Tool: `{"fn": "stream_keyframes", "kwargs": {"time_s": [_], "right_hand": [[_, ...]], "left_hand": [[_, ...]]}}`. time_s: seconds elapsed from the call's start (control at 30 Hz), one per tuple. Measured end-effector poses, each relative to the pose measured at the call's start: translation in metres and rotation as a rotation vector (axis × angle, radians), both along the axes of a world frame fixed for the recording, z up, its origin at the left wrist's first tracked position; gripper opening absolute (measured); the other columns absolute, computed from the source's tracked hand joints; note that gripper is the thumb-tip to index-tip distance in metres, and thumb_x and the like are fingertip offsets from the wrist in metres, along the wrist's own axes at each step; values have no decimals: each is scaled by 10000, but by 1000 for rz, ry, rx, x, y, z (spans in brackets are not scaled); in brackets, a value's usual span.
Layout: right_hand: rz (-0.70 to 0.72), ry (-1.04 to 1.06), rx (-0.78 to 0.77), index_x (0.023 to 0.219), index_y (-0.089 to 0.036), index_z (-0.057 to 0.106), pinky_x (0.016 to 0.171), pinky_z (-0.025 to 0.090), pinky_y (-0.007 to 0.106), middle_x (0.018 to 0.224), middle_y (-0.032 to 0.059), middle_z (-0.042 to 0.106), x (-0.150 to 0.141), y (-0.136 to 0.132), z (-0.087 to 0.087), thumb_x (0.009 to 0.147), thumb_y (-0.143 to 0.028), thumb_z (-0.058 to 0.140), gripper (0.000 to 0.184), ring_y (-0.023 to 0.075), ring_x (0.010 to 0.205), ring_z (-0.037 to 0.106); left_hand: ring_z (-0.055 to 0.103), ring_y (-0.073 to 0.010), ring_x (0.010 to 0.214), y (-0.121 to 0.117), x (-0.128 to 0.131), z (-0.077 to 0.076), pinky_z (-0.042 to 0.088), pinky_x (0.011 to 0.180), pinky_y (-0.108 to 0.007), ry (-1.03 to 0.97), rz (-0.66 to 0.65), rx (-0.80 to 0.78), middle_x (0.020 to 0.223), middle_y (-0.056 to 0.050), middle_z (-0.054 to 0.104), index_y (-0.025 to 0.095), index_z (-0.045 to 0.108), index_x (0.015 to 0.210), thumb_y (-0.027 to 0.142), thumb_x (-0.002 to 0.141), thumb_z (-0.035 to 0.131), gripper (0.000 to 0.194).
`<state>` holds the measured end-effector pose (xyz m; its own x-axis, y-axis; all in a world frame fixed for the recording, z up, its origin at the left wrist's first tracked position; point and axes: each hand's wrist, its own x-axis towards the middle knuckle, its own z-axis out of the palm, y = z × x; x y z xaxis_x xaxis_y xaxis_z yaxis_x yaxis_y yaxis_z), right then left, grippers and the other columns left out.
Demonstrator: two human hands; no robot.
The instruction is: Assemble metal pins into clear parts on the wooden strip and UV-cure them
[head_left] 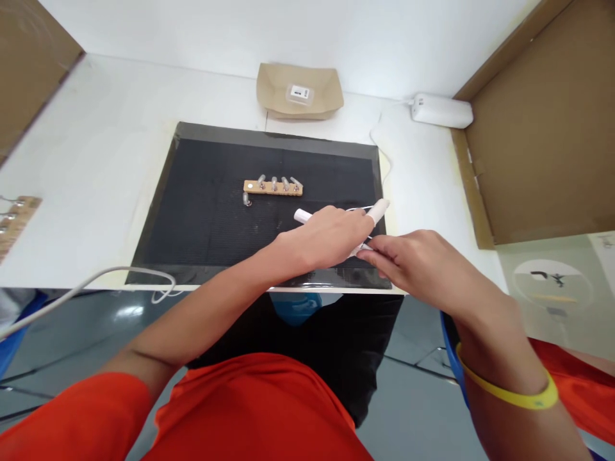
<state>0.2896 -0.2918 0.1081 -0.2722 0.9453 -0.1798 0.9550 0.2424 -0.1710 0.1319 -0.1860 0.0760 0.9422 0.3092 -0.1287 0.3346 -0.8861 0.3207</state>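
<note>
My left hand (331,237) is closed around a slim white tube-shaped device (302,216), whose rounded end sticks out on the left. A white cover (379,210) sits on one of its fingertips. My right hand (408,256) meets it at the device's other end, thumb and finger pinched on a small, thin part that is mostly hidden. Both hands are above the right front of a black ribbed mat (202,218). Farther back on the mat lies a small wooden strip (273,188) with several metal pegs in clear caps; one capped peg (246,199) lies at its left end.
A cardboard tray (300,110) holding a small clear box (300,94) stands at the back. To its right is a white power block (442,111) with a thin cable. Another wooden holder (19,218) is at far left. A white cable (106,272) crosses the front edge.
</note>
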Motion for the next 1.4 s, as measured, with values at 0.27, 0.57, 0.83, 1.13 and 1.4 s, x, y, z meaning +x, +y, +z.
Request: {"fn": "stream_keyframes", "kwargs": {"time_s": [0.27,0.57,0.83,1.13,1.4], "right_hand": [[-25,108,-83,738,-205,586,547,257,299,562,-2,602,0,4,1,1056,-343,482,362,137,481,496],[-74,93,-67,753,-208,633,547,279,296,646,21,692,-2,5,8,1060,-379,485,381,146,514,550],[-93,-37,121,913,-202,725,572,300,305,771,54,773,-8,-5,-3,1079,-364,452,359,198,606,641],[-170,242,57,906,-234,710,567,385,262,694,-17,730,-6,-19,3,1085,-399,477,337,131,532,590],[-212,487,45,843,-240,703,557,438,234,696,-40,725,-14,-28,8,1057,-387,554,299,106,547,606]], "left_hand": [[733,-253,825,-4,-3,5,400,611,-344,1,-3,127,1052,-130,705,88,571,1282,135,1000,430,318],[731,-268,850,-3,-3,3,440,648,-364,-14,-5,126,1110,-127,692,111,468,1431,207,1019,445,424],[719,-268,1044,6,-12,14,480,759,-320,-3,35,-33,1380,-126,607,212,55,1666,332,948,656,944],[705,-238,998,38,-75,34,512,813,-299,53,79,-291,1307,-83,692,313,312,1607,786,747,733,1068],[741,-255,1099,18,-77,-24,596,963,-404,-923,358,-1018,1498,-132,610,261,550,1444,831,960,235,811]]}}
